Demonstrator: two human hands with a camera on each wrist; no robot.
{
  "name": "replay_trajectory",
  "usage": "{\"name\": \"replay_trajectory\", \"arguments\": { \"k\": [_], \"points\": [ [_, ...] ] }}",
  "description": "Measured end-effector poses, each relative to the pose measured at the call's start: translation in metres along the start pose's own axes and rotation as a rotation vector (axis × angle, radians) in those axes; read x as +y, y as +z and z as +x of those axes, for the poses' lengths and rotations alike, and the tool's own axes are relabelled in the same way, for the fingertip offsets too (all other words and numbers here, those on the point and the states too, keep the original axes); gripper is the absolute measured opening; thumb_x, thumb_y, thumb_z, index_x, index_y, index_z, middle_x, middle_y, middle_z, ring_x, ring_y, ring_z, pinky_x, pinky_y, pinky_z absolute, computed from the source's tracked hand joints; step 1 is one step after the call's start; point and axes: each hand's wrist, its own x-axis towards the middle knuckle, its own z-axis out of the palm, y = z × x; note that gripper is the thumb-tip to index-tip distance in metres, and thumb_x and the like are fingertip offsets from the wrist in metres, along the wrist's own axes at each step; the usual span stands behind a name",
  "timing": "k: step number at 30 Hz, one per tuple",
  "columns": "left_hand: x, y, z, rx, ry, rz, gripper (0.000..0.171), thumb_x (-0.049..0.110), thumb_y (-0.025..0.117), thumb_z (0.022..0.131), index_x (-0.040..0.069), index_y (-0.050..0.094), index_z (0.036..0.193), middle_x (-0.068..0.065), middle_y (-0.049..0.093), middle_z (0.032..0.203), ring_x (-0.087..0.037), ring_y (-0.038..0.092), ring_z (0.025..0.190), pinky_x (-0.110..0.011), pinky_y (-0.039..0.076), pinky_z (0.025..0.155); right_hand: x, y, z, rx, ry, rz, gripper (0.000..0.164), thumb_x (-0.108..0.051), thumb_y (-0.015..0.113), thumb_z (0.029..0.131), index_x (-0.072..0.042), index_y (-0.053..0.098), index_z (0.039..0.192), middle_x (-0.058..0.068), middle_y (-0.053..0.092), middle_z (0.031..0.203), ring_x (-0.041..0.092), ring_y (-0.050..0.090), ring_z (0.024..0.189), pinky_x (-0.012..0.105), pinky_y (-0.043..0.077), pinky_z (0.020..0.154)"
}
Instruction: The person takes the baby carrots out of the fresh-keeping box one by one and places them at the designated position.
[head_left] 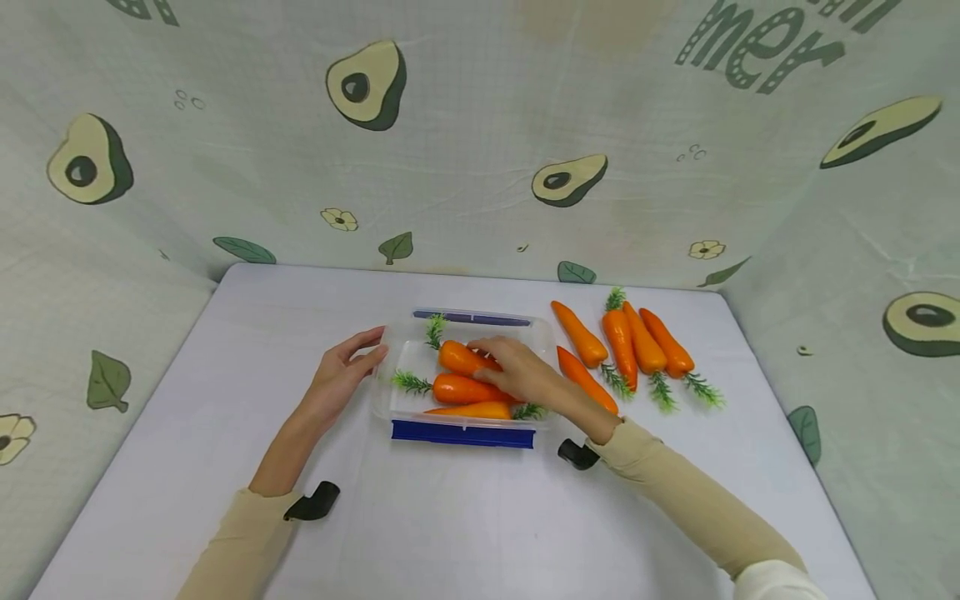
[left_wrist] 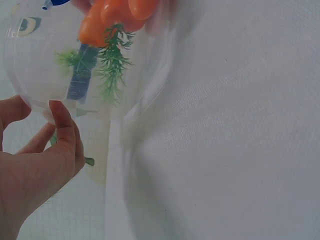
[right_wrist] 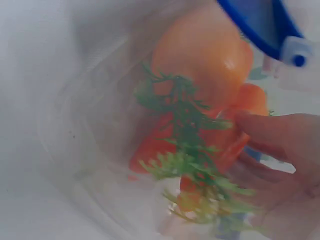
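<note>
A clear plastic food container [head_left: 381, 407] with blue clip flaps lies on the white table, three toy carrots showing in it. My left hand [head_left: 339, 379] is at its left side, thumb and index fingertips touching the rim; in the left wrist view these fingertips stand apart along the clear edge. My right hand [head_left: 525, 372] reaches into the container and grips the upper carrot [head_left: 456, 357] by its body, its leafy top pointing up-left. Below it lie a second carrot [head_left: 454, 389] and a third [head_left: 480, 410] along the near wall. The right fingertips are partly hidden.
To the right of the container, several more carrots [head_left: 619, 333] lie on the table [head_left: 637, 517], one of them [head_left: 587, 381] close beside the right forearm. A cloth printed with avocados [head_left: 367, 86] hangs behind and at both sides.
</note>
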Motion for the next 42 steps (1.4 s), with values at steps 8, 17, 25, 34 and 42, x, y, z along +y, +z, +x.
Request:
{"name": "replay_trajectory", "arguments": {
  "k": [8,17,25,34,42],
  "points": [
    [0.0,-0.002,-0.001,-0.001,-0.002,0.0,0.062,0.035,0.063,0.104,0.006,0.044,0.155,-0.017,0.044,0.153,-0.026,0.054,0.13,-0.021,0.05,0.094,-0.014,-0.018,-0.007,0.11,-0.078,0.025,0.046,-0.009,0.074,0.096,0.008,0.06,0.135,0.018,0.07,0.119,0.029,0.068,0.102,0.034,0.059,0.087],
    [0.0,-0.004,-0.002,0.005,-0.008,0.019,0.062,0.035,0.063,0.104,0.006,0.044,0.156,-0.016,0.044,0.153,-0.021,0.056,0.126,-0.022,0.05,0.095,-0.026,-0.042,-0.02,0.22,-0.023,0.091,0.049,-0.012,0.076,0.094,0.005,0.061,0.137,0.018,0.07,0.124,0.03,0.069,0.103,0.037,0.06,0.086],
    [0.0,-0.004,-0.002,0.005,-0.004,0.017,0.062,0.035,0.062,0.104,0.005,0.044,0.156,-0.018,0.043,0.153,-0.019,0.057,0.125,-0.019,0.05,0.093,-0.027,-0.058,-0.036,0.306,0.101,0.178,0.05,-0.016,0.077,0.094,0.001,0.061,0.139,0.015,0.07,0.121,0.028,0.07,0.106,0.039,0.059,0.089],
    [0.001,-0.003,-0.002,0.0,0.006,0.017,0.061,0.034,0.062,0.105,0.005,0.044,0.155,-0.018,0.044,0.152,-0.014,0.058,0.119,-0.016,0.049,0.089,-0.013,-0.074,-0.061,0.377,0.241,0.207,0.052,-0.022,0.076,0.096,-0.006,0.06,0.143,0.015,0.069,0.126,0.03,0.069,0.112,0.043,0.057,0.093],
    [0.004,-0.001,-0.003,-0.004,-0.002,0.043,0.061,0.036,0.062,0.105,0.008,0.044,0.156,-0.015,0.044,0.153,-0.014,0.056,0.119,-0.017,0.049,0.091,0.006,-0.076,-0.089,0.404,0.372,0.213,0.056,-0.026,0.074,0.097,-0.006,0.057,0.146,0.016,0.066,0.129,0.033,0.066,0.118,0.046,0.056,0.095]
  ]
}}
